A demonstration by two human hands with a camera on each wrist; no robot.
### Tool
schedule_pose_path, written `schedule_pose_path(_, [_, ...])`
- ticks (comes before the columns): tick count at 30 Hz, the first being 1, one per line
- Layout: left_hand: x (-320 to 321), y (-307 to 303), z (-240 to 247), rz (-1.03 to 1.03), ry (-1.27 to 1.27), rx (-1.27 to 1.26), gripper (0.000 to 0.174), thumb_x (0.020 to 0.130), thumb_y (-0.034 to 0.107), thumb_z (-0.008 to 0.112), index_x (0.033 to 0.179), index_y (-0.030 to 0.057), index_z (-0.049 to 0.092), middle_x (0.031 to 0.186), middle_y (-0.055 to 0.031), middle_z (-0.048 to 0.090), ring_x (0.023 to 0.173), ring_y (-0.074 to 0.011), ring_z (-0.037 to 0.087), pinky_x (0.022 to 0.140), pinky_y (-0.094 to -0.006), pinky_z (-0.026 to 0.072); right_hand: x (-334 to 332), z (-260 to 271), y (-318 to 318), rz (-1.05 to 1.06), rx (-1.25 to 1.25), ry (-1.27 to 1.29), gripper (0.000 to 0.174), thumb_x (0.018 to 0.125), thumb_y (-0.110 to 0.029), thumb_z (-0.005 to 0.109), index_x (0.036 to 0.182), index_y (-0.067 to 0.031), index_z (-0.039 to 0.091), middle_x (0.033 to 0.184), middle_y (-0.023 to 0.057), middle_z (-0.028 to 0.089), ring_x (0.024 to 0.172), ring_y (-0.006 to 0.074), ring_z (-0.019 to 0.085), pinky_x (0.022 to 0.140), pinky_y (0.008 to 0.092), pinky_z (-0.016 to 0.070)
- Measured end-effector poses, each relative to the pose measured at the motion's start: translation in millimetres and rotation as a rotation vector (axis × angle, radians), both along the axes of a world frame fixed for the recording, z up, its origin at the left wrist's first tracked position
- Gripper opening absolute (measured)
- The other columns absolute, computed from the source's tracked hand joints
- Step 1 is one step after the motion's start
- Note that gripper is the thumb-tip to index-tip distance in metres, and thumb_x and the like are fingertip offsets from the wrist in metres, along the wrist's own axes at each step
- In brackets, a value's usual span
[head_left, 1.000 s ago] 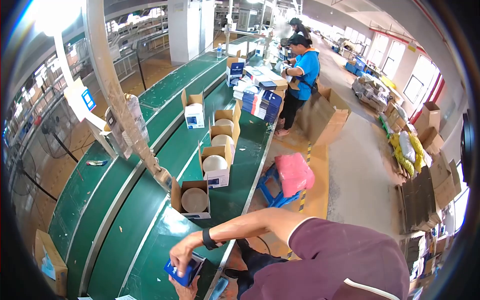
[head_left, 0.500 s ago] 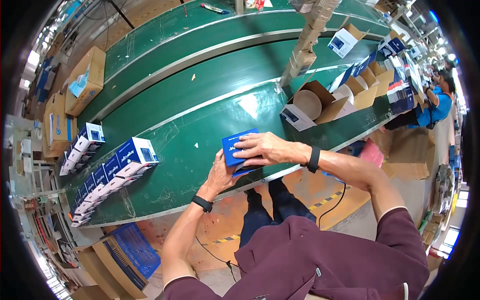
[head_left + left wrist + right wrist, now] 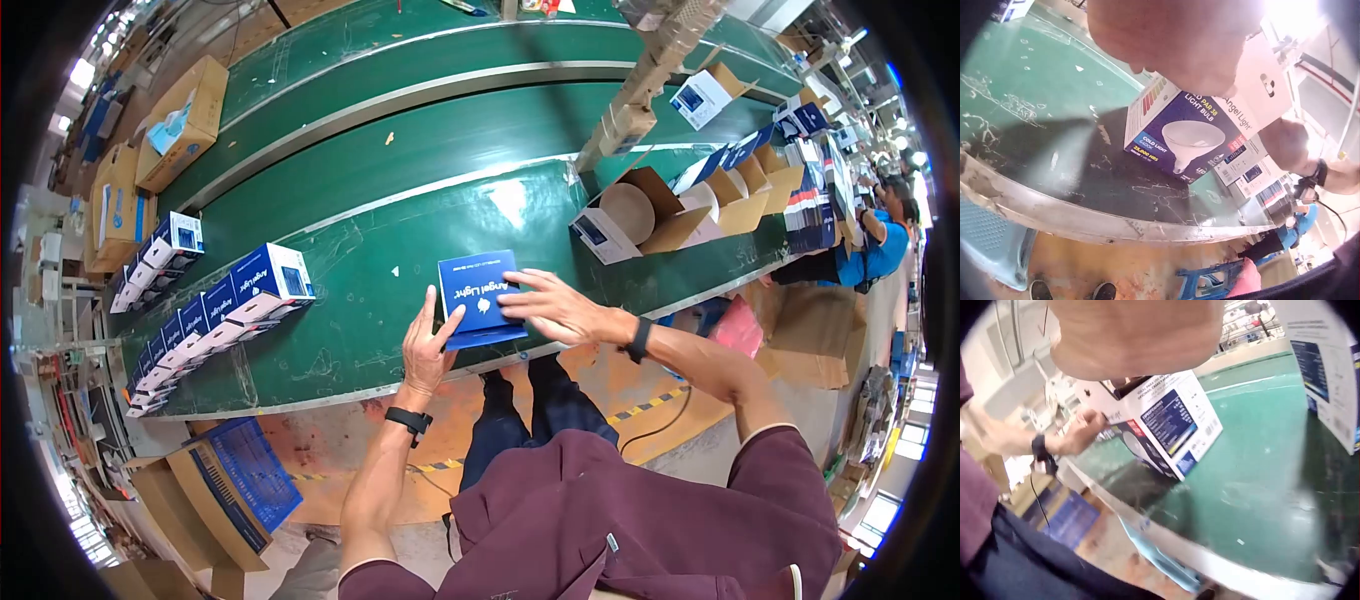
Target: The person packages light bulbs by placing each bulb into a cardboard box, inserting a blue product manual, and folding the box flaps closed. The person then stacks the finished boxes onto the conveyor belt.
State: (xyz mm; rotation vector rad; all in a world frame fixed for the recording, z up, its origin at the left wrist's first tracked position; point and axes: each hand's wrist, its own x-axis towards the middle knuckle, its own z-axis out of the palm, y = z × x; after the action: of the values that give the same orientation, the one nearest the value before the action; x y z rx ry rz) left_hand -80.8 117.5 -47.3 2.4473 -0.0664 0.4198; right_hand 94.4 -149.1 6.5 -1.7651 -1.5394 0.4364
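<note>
Both hands lie unclenched on the blue cardboard box (image 3: 474, 284): the right hand (image 3: 553, 305) spreads flat over its glossy printed lid, while the left hand (image 3: 428, 346) presses straight fingers against its left side. The square box sits on the scuffed green belt (image 3: 380, 265), near the metal front edge. Half a second ago it was tilted in curled fingers; now it lies level, its lid facing up.

Blue-and-white printed box (image 3: 480, 293) on scuffed green belt (image 3: 380, 190)
</note>
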Motion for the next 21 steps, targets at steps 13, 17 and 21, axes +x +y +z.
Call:
schedule_pose_path(13, [11.8, -61.3, 15.4, 0.35, 0.156, -1.116, 0.087, 0.091, 0.002, 0.081, 0.164, 0.0012, 0.033, 0.156, -0.0251, 0.051, 0.136, -0.0249, 0.057, 0.11, -0.0377, 0.0508, -45.6, -28.8, 14.4, -0.748, 0.101, 0.559, 0.055, 0.086, -0.033, 0.087, 0.132, -0.012, 0.066, 0.145, 0.0174, 0.057, 0.141, 0.0317, 0.05, 0.115, 0.0472, 0.0449])
schedule_pose_path(17, [22.3, -67.7, 13.6, 0.392, 0.196, -1.126, 0.085, 0.094, 0.004, 0.078, 0.163, -0.005, 0.028, 0.149, -0.0216, 0.058, 0.127, -0.0219, 0.062, 0.108, -0.0347, 0.0504, -55.0, -43.9, 46.6, -1.038, 0.118, 0.808, 0.067, 0.092, -0.034, 0.083, 0.142, -0.0007, 0.055, 0.138, 0.015, 0.061, 0.127, 0.0259, 0.061, 0.104, 0.0396, 0.0525])
schedule_pose_path(21, [41.0, -48.5, 18.1, 0.27, 0.279, -1.103, 0.065, 0.103, 0.017, 0.068, 0.157, -0.0066, 0.04, 0.139, -0.019, 0.065, 0.124, -0.0208, 0.064, 0.105, -0.0337, 0.0508, -54.7, -41.2, 42.0, -0.973, 0.031, 0.657, 0.071, 0.096, -0.029, 0.079, 0.153, -0.0001, 0.049, 0.136, 0.0141, 0.061, 0.125, 0.0237, 0.061, 0.103, 0.0378, 0.0525])
